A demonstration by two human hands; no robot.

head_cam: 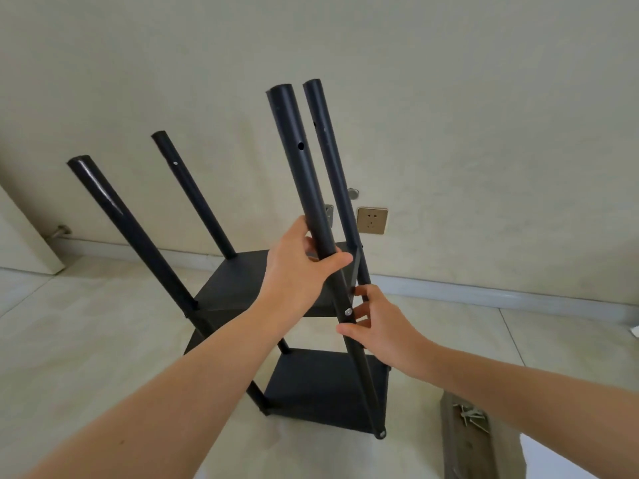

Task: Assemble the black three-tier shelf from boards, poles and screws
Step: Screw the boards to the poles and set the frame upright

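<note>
Pale floor tiles [86, 340] and a cream wall [484, 115] frame the scene as we work on the black shelf [311, 385], which stands on the floor in front of us. Our left hand [301, 267] grips the near right pole [304, 188] about halfway up, fingers behind it and thumb curled across its front. Just below, our right hand [377, 323] holds the same pole loosely at the level of the middle board [242, 288], thumb on the near side and fingers round the back, close to a silver screw [348, 311] set in the pole. That pole runs down to the front right corner of the lower board [321, 388], where another screw head [381, 434] shows. Three more poles rise above the middle board: the far right pole [325, 140] just beside ours, the far left pole [193, 195] and the near left pole [128, 229], all bare at the top. Behind the shelf, a brass-coloured wall socket [372, 220] sits low on the wall. At lower right, a strip of cardboard [480, 444] carries a small heap of loose screws [470, 414].
</note>
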